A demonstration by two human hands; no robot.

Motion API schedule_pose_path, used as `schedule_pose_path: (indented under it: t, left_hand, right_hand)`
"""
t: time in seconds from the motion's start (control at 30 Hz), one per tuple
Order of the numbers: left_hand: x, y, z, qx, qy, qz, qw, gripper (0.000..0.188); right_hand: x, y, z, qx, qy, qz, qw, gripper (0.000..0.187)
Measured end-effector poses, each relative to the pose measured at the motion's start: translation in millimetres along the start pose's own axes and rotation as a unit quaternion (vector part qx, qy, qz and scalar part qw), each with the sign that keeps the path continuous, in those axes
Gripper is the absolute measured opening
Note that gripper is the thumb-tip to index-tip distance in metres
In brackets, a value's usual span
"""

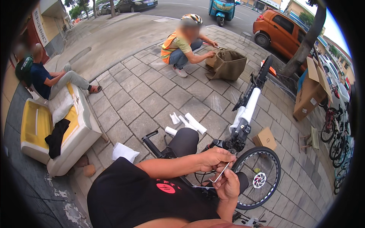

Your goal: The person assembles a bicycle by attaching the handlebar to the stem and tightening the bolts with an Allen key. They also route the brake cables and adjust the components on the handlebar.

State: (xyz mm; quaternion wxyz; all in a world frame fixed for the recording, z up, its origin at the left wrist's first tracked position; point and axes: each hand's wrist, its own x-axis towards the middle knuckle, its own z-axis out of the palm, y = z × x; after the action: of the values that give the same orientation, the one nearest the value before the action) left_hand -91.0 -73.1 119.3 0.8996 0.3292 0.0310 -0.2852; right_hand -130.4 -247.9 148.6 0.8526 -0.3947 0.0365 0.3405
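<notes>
Above the front of a partly wrapped bicycle, I hold a thin, shiny L-shaped hex key [220, 174] in front of me. My left hand [216, 159] reaches in from the left, its fingers pinched at the key's upper end. My right hand [229, 185] is closed around the key from below, and its short bent end sticks out to the left. Just beyond my hands is the bicycle frame [249, 108], with white foam wrapping on its tube. A wheel [279, 171] with a disc rotor lies to the right of my hands. What else my fingertips may touch is hidden.
White foam tubes [195, 123] and a white packet [124, 152] lie on the paving. A small cardboard box [265, 138] is beside the wheel. Ahead, a person in an orange vest [169, 47] crouches by a brown bag [230, 64]. A worn sofa [81, 129] stands left.
</notes>
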Motion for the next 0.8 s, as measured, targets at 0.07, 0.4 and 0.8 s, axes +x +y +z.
schedule_pose_path:
  t: [0.07, 0.4, 0.8]
  left_hand:
    - [-4, 1, 8, 0.015, 0.031, 0.011, 0.999, 0.026]
    - [2, 8, 29, 0.043, 0.135, 0.055, 0.988, 0.022]
    - [11, -3, 23, -0.006, 0.117, 0.065, 0.991, 0.021]
  right_hand:
    - [1, 1, -8, -0.009, -0.003, -0.007, 1.0, 0.027]
    - [4, 9, 4, 0.004, 0.031, -0.023, 0.999, 0.023]
    - [2, 2, -6, 0.101, -0.031, 0.012, 0.994, 0.022]
